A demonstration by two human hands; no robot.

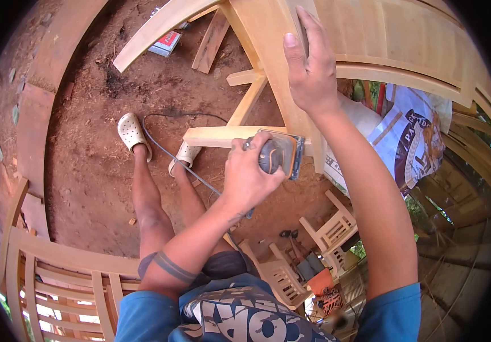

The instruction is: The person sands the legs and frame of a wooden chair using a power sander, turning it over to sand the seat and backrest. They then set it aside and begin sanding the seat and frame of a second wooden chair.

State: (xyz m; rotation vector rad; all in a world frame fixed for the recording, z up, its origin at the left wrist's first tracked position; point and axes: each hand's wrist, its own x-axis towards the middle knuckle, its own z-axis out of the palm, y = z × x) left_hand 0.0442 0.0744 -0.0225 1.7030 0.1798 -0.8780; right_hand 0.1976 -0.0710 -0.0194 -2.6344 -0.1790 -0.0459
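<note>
My left hand [248, 174] is wrapped round a dark grey and orange power sander [274, 155]. The sander's flat pad faces right, beside a pale wooden crosspiece [211, 135] of a large wooden furniture frame. Higher up, my right hand [315, 74] lies against the frame's broad upright board [274, 51], its fingers stretched out and the thumb apart. Part of those fingers is hidden at the board's edge. A grey cord [171, 153] runs across the ground and passes by my left forearm.
Wooden slatted furniture [66, 242] stands at lower left. A loose board [211, 43] and a red-and-white tin [166, 44] lie on the dirt floor. At right hangs a printed white and blue sack [413, 137]. Wooden chairs [336, 228] and a person [308, 265] appear at lower right.
</note>
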